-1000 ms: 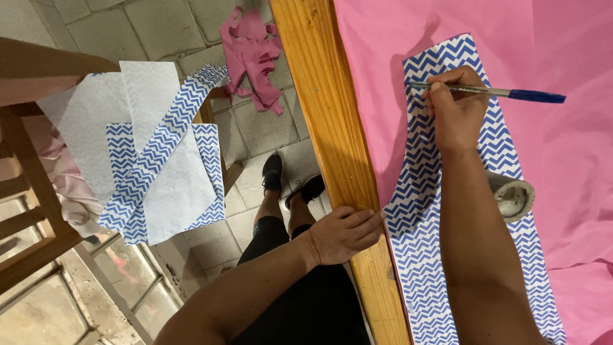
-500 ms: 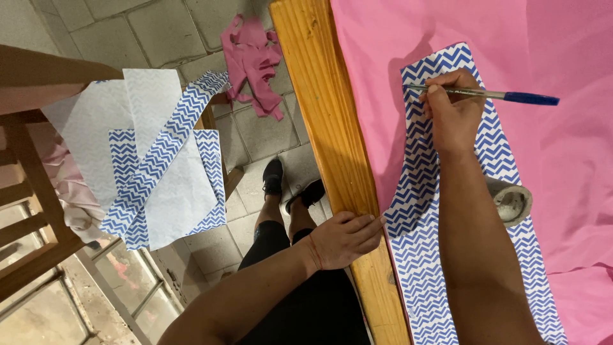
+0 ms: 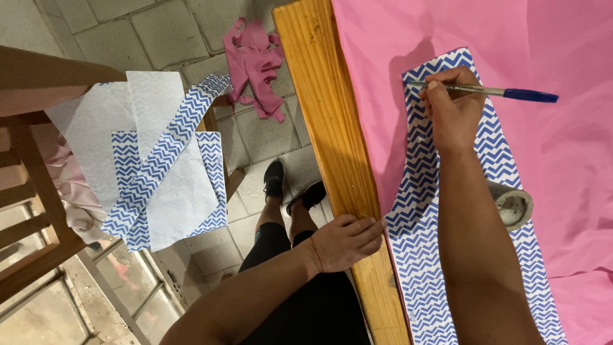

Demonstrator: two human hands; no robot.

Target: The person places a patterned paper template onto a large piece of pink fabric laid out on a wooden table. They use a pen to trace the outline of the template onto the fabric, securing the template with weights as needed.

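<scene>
Gripping a blue-capped pen (image 3: 485, 91), the right hand (image 3: 452, 108) keeps its fingers pinched on the barrel — tip on the blue chevron pattern piece (image 3: 421, 236) lying on pink fabric (image 3: 549, 45). The left hand (image 3: 345, 241) rests flat on the wooden table edge (image 3: 325, 115) — fingers together, fingertips touching the pattern piece's corner.

No packages, labels, signs or screens anywhere in view.
</scene>
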